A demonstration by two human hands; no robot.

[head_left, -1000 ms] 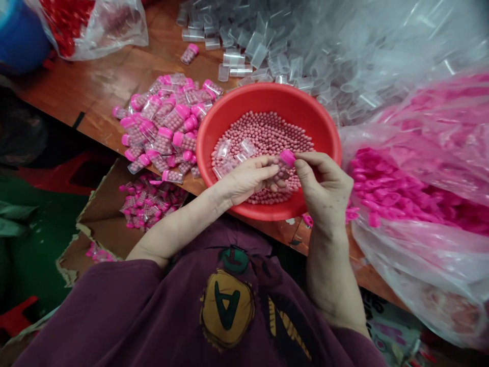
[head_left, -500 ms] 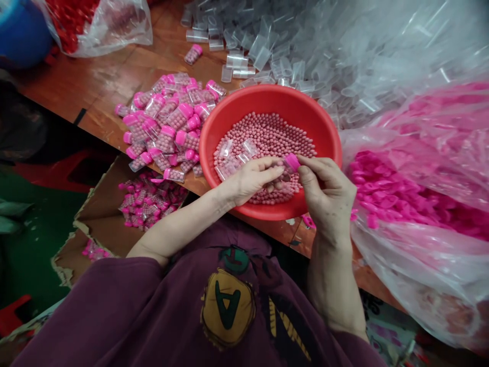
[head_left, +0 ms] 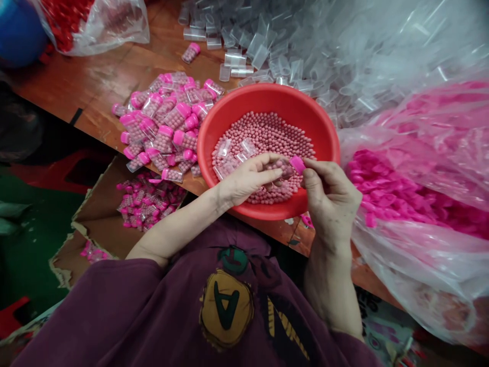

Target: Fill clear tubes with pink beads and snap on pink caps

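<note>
My left hand (head_left: 255,176) is closed around a small clear bottle (head_left: 280,166) filled with pink beads, held over the front of the red basin (head_left: 206,122). Between the thumb and fingers of my right hand (head_left: 330,191) is a bright pink cap (head_left: 297,164), close to the bottle's mouth; a slight gap seems to lie between them. Loose pink beads (head_left: 267,130) cover the basin's floor. Several clear empty bottles (head_left: 248,147) lie among the beads on the left side.
Filled, pink-capped bottles (head_left: 164,120) are heaped left of the basin, with more in a cardboard box (head_left: 99,204) below the table edge. Behind is a large pile of clear bottles (head_left: 263,51). On the right, a plastic bag (head_left: 412,255) holds pink caps (head_left: 393,188).
My right hand has drawn the pink cap slightly to the right, away from the bottle in my left hand. The whole view has shifted a little.
</note>
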